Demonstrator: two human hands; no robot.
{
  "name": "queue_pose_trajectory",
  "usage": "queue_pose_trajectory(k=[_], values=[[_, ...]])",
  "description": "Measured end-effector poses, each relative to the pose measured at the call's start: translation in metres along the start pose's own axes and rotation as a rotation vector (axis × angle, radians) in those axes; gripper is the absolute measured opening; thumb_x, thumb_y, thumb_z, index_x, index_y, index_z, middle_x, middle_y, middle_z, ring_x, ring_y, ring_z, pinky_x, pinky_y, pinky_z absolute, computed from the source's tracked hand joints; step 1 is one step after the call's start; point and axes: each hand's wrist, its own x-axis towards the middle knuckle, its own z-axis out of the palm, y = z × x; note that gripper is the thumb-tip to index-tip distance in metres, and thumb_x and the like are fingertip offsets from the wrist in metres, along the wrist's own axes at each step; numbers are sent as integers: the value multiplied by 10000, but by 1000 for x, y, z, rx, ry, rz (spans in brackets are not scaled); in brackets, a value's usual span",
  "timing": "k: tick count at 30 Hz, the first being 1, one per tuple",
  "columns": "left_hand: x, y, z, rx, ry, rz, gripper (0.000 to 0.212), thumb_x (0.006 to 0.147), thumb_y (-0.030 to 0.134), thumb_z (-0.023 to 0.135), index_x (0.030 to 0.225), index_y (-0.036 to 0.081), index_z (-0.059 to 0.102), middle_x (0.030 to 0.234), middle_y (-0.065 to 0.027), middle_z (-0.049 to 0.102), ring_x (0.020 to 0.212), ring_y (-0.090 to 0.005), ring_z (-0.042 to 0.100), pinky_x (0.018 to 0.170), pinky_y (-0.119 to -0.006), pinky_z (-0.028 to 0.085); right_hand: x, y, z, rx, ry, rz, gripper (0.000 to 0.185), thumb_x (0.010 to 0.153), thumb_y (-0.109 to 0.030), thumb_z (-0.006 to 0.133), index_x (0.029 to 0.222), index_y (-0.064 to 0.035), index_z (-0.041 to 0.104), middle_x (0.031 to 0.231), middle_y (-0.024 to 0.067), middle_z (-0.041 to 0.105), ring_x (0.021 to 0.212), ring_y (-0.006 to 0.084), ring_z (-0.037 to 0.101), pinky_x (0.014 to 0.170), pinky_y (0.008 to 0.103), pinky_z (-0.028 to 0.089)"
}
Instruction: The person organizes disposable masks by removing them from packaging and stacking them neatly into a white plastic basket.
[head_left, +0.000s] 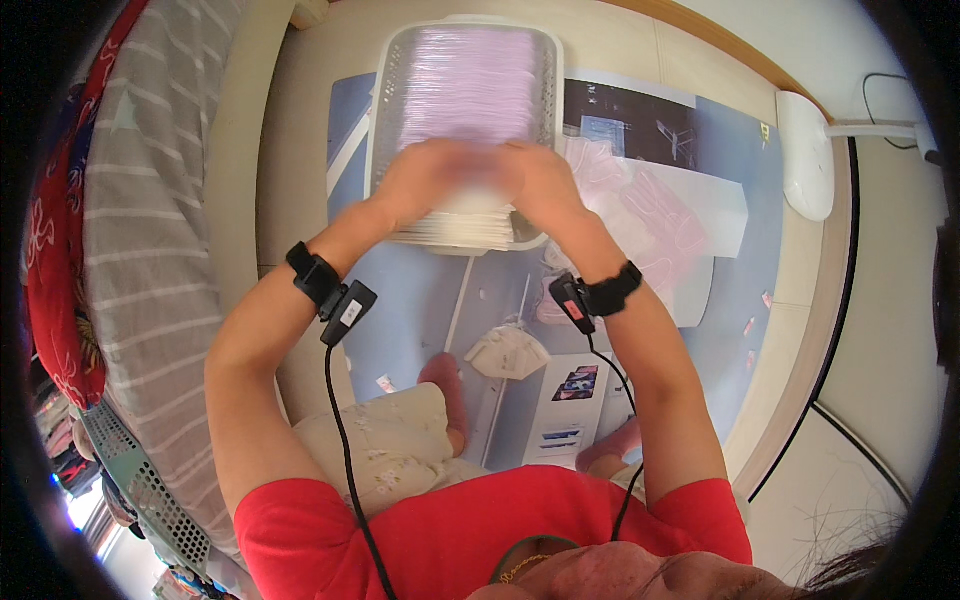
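Observation:
A white perforated plastic basket (555, 82) stands before me. It holds a long, dense row of thin lilac packets (472, 82) in shiny clear wrapping. At its near end is a stack of thin white folded pieces (465, 229). My left hand (416, 180) and my right hand (541, 180) meet over the basket, between the lilac row and the white stack. Their fingers are blurred, so what lies between them is hidden. To the right is a loose pile of lilac pieces with cords (645, 210), apparently face masks. A white folded face mask (508, 351) lies nearer my feet.
A blue-grey printed sheet (405, 300) covers the floor under the basket. At right stands a white lamp-like base (806, 157) with an arm. Grey striped bedding (157, 225) borders the left. Small paper scraps (385, 384) lie about. Black cables (337, 420) run from both wrist straps.

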Motion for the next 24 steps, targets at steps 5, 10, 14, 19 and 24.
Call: queue_pose_trajectory(k=[5,10,14,19,24], values=[[2,41,39,-83,-67,28,164,839,71,606,993,29,641,948,-122,647,778,-207,610,661,-295,477,-51,25,-42,351,175,123,181,792,-137,627,950,-52,655,865,119,643,770,277,614,676,346,480],[-2,72,87,-231,-243,70,140,821,50,588,948,27,643,909,-121,640,820,-252,607,730,-317,474,-124,63,-37,351,164,272,182,774,-125,642,927,-27,647,850,124,640,750,269,610,672,333,473],[-9,84,114,-298,-403,-13,135,830,65,592,947,27,646,875,-109,651,771,-210,610,706,-298,479,-184,89,-5,162,29,327,298,690,-102,702,972,-41,628,917,120,621,874,288,576,728,350,471],[-19,77,129,-240,-535,-193,142,856,96,586,961,21,645,862,-81,666,767,-149,605,729,-278,481,-223,83,22,-323,-26,398,425,587,-113,772,959,-85,569,920,98,588,950,276,511,784,390,424],[-30,57,138,-186,-585,-279,174,859,158,596,983,50,655,861,-62,673,766,-144,605,724,-287,480,-234,98,27,-188,22,361,400,574,-122,781,922,-108,585,940,67,588,969,254,510,821,405,390]])
